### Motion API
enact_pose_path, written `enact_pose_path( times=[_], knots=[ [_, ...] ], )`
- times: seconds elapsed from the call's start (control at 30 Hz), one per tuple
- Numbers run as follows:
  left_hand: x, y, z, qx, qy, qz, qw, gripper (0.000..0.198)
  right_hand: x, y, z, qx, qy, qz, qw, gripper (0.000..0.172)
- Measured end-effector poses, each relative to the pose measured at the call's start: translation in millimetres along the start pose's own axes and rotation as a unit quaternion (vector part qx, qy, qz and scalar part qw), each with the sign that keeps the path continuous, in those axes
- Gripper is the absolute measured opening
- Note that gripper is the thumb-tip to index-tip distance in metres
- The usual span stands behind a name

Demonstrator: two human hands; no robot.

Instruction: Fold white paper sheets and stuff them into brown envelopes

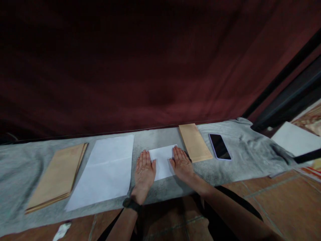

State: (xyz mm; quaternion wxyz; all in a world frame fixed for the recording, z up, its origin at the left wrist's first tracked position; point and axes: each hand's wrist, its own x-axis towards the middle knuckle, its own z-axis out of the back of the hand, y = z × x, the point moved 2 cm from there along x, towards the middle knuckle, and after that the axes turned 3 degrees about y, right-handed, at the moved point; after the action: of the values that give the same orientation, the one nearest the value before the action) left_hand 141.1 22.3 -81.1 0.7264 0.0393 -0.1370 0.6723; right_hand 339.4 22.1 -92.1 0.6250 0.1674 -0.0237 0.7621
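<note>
While hands (pixel 144 170) (pixel 183 164) touch small paper (pixel 162 163), phone (pixel 220 146) nearby

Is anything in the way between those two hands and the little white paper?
Nothing visible is. The left hand and right hand lie flat at opposite side edges of the little white paper; the phone sits off to the right, not between them.

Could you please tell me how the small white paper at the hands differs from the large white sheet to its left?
The small paper covers far less area than the large sheet. The left hand and right hand lie flat at the small paper's sides, while neither touches the large sheet. Both are white and lie on the grey cloth.
</note>
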Motion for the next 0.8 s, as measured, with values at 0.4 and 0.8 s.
enact_pose_path(
  times=[0.4, 0.8],
  knots=[
    [-34, -48, 1.0, -0.008, 0.009, -0.122, 0.992, 0.058, -29, 20, 17, 0.065, 0.032, 0.156, 0.985, 0.055],
    [-34, -7, 1.3, 0.005, 0.015, -0.063, 0.998, 0.059, -37, -7, 13, 0.001, 0.013, 0.077, 0.997, 0.060]
  ],
)
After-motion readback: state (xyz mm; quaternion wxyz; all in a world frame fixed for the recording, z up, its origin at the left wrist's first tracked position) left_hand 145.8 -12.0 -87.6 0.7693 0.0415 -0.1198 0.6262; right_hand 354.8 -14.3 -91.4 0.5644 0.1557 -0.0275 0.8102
